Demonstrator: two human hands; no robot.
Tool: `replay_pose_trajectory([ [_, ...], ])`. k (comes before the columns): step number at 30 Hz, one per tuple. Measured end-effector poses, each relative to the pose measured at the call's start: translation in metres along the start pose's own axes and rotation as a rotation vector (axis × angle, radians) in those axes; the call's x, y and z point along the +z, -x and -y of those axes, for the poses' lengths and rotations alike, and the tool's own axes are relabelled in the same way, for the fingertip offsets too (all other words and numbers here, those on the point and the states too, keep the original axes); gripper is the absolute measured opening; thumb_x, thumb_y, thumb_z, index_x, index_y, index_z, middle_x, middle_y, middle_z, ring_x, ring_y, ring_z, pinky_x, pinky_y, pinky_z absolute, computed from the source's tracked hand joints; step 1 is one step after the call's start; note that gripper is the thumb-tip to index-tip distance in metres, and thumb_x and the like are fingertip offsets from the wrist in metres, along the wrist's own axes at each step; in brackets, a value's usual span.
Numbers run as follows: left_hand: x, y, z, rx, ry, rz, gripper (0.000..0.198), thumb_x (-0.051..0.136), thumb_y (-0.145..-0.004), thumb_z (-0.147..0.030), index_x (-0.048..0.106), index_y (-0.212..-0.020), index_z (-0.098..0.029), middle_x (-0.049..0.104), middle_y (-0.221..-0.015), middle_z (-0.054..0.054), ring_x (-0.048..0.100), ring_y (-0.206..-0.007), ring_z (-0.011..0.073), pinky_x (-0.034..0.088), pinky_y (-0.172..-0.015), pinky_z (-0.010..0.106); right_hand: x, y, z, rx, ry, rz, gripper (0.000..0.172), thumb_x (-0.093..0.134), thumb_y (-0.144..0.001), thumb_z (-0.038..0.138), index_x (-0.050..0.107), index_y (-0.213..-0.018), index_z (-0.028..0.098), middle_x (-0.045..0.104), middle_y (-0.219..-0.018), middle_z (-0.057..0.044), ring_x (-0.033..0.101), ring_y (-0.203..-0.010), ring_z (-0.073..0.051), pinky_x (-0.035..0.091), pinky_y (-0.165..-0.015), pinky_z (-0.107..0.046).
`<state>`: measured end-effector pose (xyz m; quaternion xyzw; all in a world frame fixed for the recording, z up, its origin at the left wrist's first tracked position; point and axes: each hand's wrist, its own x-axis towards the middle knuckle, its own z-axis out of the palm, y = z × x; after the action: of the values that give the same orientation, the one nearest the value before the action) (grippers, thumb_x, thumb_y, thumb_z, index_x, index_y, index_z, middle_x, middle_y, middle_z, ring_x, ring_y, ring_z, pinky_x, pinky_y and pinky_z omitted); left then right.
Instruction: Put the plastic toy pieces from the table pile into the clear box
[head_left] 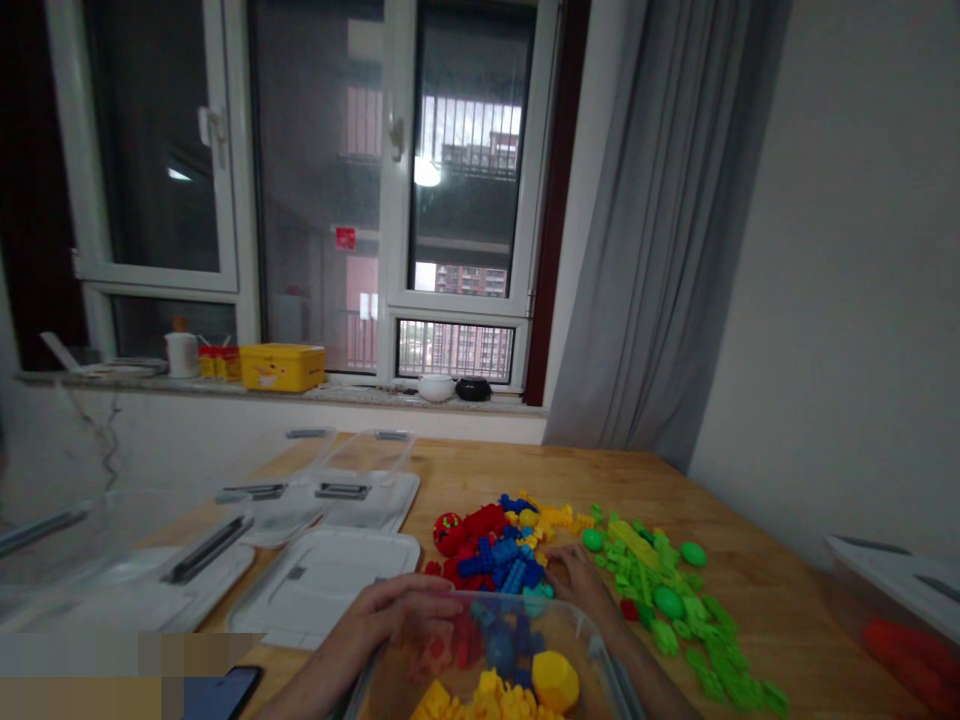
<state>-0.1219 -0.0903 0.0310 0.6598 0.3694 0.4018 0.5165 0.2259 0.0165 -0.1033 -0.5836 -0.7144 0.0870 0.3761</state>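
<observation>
A clear plastic bin (592,650) stands at the near edge of the wooden table, holding yellow, red and blue toy blocks. My left hand (390,612) curls over the bin's left rim and grips it. My right hand (574,580) lies beyond the bin's far right corner, at the edge of a pile of blue and red blocks (499,555); its fingers are bent but smeared, and I cannot see anything in them. To the right spreads a heap of green blocks (660,590). Yellow blocks (555,515) lie behind the blue ones.
Several clear bins with white lids (322,580) cover the table's left side. A dark phone (225,690) lies at the near left. Another bin with red pieces (907,640) is at the far right. A yellow box (281,366) stands on the windowsill.
</observation>
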Motion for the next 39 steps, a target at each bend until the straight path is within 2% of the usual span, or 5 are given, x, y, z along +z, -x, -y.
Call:
replay_pose_trajectory([
  [15,-0.003,0.000,0.015,0.000,0.147,0.056,0.034,0.057,-0.079,-0.028,0.074,-0.109,-0.022,0.080,-0.109,0.009,0.068,-0.109,0.0344,0.039,-0.105,0.055,-0.042,0.006,0.035,0.193,-0.428,-0.115,0.041,0.065,-0.075,0.054,0.072,-0.092,0.017,0.072,-0.100,-0.012,0.064,-0.096,-0.029,0.049,-0.088,-0.041],
  [21,-0.008,-0.002,0.021,0.007,0.066,-0.008,0.034,0.058,-0.077,-0.028,0.075,-0.106,-0.023,0.079,-0.112,0.009,0.064,-0.114,0.0360,0.036,-0.108,0.056,-0.071,0.010,0.058,0.362,-0.794,-0.039,0.042,0.075,-0.069,0.052,0.073,-0.097,0.022,0.072,-0.089,-0.003,0.062,-0.076,-0.019,0.046,-0.065,-0.028],
  [28,-0.005,-0.003,0.021,-0.019,0.105,0.038,0.032,0.056,-0.081,-0.029,0.075,-0.106,-0.023,0.079,-0.110,0.009,0.069,-0.107,0.0343,0.040,-0.105,0.053,-0.075,0.026,0.062,0.327,-1.337,0.295,0.020,0.080,-0.074,0.031,0.072,-0.090,0.023,0.065,-0.077,0.002,0.058,-0.070,-0.009,0.042,-0.063,-0.019],
  [33,-0.004,-0.002,0.020,-0.009,0.170,0.039,0.033,0.059,-0.077,-0.024,0.074,-0.107,-0.023,0.081,-0.106,0.008,0.070,-0.105,0.0337,0.044,-0.102,0.053,-0.088,0.036,0.070,0.252,-1.323,0.510,0.031,0.081,-0.070,0.035,0.073,-0.098,0.022,0.070,-0.101,-0.006,0.064,-0.092,-0.019,0.046,-0.088,-0.032],
  [39,-0.003,-0.002,0.018,-0.005,0.192,0.059,0.034,0.056,-0.080,-0.024,0.073,-0.108,-0.022,0.080,-0.109,0.009,0.068,-0.111,0.0340,0.040,-0.107,0.055,-0.101,0.041,0.086,0.148,-1.220,0.661,0.034,0.083,-0.064,0.040,0.075,-0.090,0.020,0.066,-0.114,-0.007,0.062,-0.103,-0.025,0.045,-0.092,-0.036],
])
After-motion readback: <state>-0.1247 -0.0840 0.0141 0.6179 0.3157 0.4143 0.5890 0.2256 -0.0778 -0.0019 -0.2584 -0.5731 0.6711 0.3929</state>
